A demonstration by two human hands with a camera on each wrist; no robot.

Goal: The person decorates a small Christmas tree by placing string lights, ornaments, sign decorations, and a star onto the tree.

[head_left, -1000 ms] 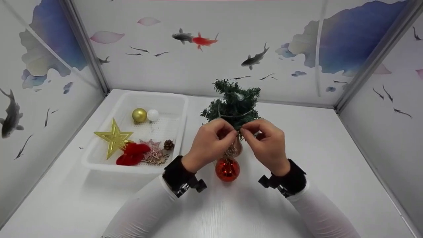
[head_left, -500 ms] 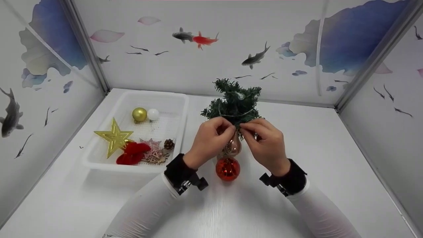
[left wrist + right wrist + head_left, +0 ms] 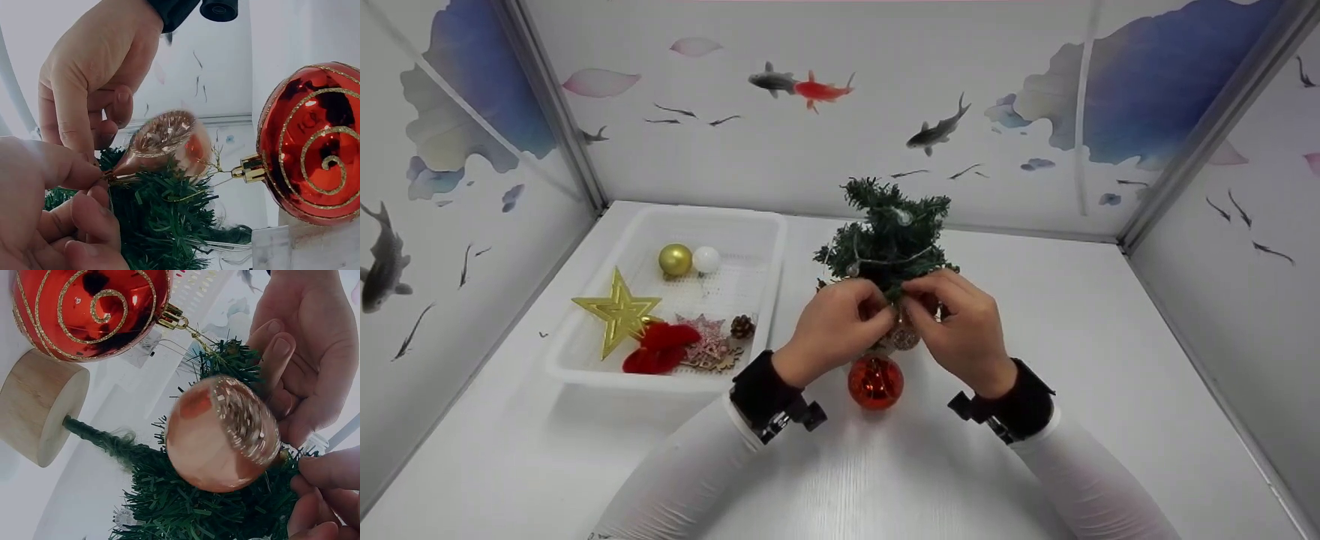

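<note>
A small green Christmas tree (image 3: 894, 236) stands at the middle back, strung with a thin light wire. Both hands meet at its front, with the fingertips close together. A rose-gold bauble (image 3: 219, 433) with a glittery band hangs there against the branches. My left hand (image 3: 840, 319) pinches at the top of this bauble, thumb against index finger. Opposite it, my right hand (image 3: 964, 334) pinches the same spot by the bauble's thin string; the fingers partly hide the string. Below hangs a red bauble (image 3: 876, 384) with gold glitter swirls, on a gold cord.
Left of the tree, a white plastic basket (image 3: 645, 384) holds a gold star (image 3: 619, 313), a gold ball (image 3: 676, 260), a white ball (image 3: 706, 260), a red bow (image 3: 661, 349), snowflake pieces and a pinecone (image 3: 742, 327). The tree has a round wooden base (image 3: 34, 410). Printed walls enclose the table.
The rose-gold bauble has shifted slightly right and turned, showing its glittery part. Both hands stay at the same branch, with the left fingers a little lower. The basket and red bauble look unchanged.
</note>
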